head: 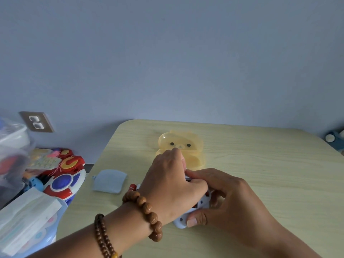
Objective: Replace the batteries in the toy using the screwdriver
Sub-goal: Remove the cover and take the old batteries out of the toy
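A pale blue and white toy (pixel 188 217) lies on the wooden table (pixel 260 164), mostly hidden under both hands. My right hand (pixel 227 198) grips the toy from the right, thumb on its near end. My left hand (pixel 171 183) reaches over the toy's open battery bay, fingers pinched at its far end; red shows inside the bay. The light blue battery cover (pixel 109 180) lies to the left. A red and white battery (pixel 134 187) lies beside my left wrist. No screwdriver is in sight.
A translucent yellow bear-shaped box (pixel 183 146) stands open just behind the hands. Off the table's left edge are a red, white and blue toy (pixel 65 180), plastic bags and a blue bin. A wall socket (pixel 36 121) is at left.
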Available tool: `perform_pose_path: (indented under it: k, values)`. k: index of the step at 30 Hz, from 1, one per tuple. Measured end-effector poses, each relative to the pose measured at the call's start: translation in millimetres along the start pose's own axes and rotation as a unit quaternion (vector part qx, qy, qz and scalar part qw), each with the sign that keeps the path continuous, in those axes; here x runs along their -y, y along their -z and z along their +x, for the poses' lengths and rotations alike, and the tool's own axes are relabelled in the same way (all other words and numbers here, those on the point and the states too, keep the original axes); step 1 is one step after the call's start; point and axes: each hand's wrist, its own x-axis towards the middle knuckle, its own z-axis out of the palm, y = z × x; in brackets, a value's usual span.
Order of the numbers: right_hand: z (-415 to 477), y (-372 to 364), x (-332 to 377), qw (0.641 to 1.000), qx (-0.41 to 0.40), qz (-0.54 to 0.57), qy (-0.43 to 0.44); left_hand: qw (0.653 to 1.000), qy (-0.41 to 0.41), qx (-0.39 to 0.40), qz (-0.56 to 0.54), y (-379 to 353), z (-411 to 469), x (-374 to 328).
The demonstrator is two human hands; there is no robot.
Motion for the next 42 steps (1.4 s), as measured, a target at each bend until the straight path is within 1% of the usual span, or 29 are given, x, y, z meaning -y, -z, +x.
perform_pose_path:
  k: [5, 9, 11, 14, 23, 27, 30, 36, 42]
  values:
    - [0.8, -0.3, 2.0, 1.0, 0.0, 0.002, 0.0, 0.999, -0.031, -0.002, -0.02, 1.3, -6.2, 5.3]
    - [0.1, 1.2, 4.7, 0.999, -0.004, 0.034, -0.005, 0.994, -0.106, -0.014, 0.032, -1.5, -11.7, 15.0]
    - [-0.3, 1.6, 5.2, 0.998, 0.0, 0.053, -0.015, 0.991, -0.126, -0.013, 0.04, -0.3, -12.3, 18.4]
    - [-0.6, 1.7, 4.9, 0.998, 0.009, 0.064, -0.025, 0.989, -0.141, -0.028, 0.04, 2.9, -12.9, 20.2]
    - [-0.5, 0.8, 3.7, 0.999, 0.005, 0.042, -0.028, 0.984, -0.158, -0.059, 0.051, 6.1, -12.3, 16.1]
    - [-0.2, -0.8, 3.2, 0.999, -0.002, 0.043, -0.026, 0.977, -0.183, -0.074, 0.085, 6.4, -11.1, 19.6]
    - [0.3, -1.8, 2.1, 0.999, -0.004, 0.042, -0.023, 0.972, -0.201, -0.091, 0.076, 6.6, -9.3, 21.9]
    - [-0.2, -1.8, 1.8, 0.999, -0.008, 0.033, -0.021, 0.967, -0.227, -0.092, 0.074, 4.2, -4.4, 27.9]
    - [-0.3, -3.2, 1.6, 1.0, -0.018, 0.007, -0.018, 0.955, -0.249, -0.071, 0.145, 13.3, 4.6, 24.5]
